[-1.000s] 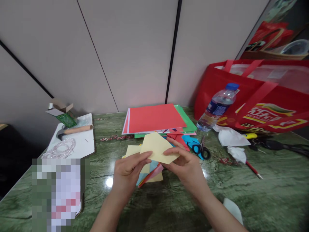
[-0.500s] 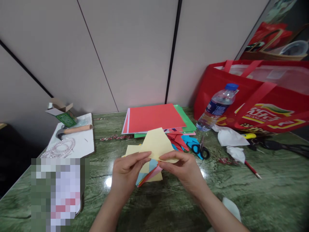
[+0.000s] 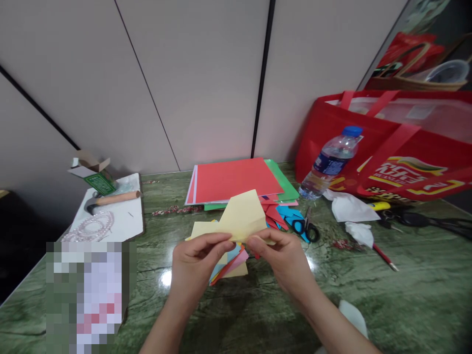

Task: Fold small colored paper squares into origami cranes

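Note:
A pale yellow paper sheet [image 3: 244, 216] is held up above the green marble table [image 3: 405, 305]. My left hand [image 3: 197, 265] pinches its lower left edge with thumb and fingers closed. My right hand [image 3: 283, 255] pinches the lower right edge the same way. Under both hands lies a small pile of coloured paper pieces [image 3: 228, 263] in yellow, blue, pink and red. The sheet hides part of that pile.
A stack of large red, green and pink sheets [image 3: 238, 179] lies behind. Blue-handled scissors [image 3: 306, 228] and red and blue scraps sit to the right, then a water bottle [image 3: 330, 162], a red bag [image 3: 398, 147], tissues [image 3: 352, 209]. A hammer [image 3: 112, 199], beads and a small box lie left.
The yellow sheet has tilted up more upright, and both hands have drawn closer together along its lower edge. Nothing else on the table moved.

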Available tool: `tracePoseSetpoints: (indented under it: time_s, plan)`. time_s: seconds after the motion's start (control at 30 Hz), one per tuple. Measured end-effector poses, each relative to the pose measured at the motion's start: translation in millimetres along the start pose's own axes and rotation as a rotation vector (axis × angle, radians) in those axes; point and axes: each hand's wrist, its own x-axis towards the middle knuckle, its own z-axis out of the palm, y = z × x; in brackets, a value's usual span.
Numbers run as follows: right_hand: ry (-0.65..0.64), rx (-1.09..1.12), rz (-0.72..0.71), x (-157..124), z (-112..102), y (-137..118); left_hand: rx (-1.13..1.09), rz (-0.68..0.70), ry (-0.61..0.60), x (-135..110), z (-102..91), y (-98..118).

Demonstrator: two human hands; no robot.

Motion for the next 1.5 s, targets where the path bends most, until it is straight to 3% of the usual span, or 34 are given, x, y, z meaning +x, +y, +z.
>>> tracePoseSetpoints:
  time_s: [0.33, 0.6, 0.77, 1.03, 1.33, 1.5]
  plan:
    - [0.052, -0.064, -0.029, -1.2, 1.5, -5.7, -0.084, -0.064, 0.048, 0.0, 2.7, 2.7]
    - [0.064, -0.138, -0.056, -1.8, 2.8, -6.8, -0.399, -0.223, -0.118, 5.1, 1.0, 1.8]
    - [0.067, -0.181, -0.086, -1.5, 2.4, -4.7, -0.408, -0.282, -0.178, 7.9, -1.2, -3.3]
    - [-0.017, -0.187, 0.000, -1.1, 2.2, -3.3, -0.445, -0.241, -0.207, 8.0, -2.4, -2.1]
    - [-0.046, -0.225, -0.013, 0.3, 0.8, 1.5, -0.411, -0.181, -0.201, 7.4, -2.7, -4.1]
    - [-0.049, -0.219, -0.013, 0.6, 0.8, 2.4, -0.247, -0.197, -0.188, 7.1, -6.5, -11.5]
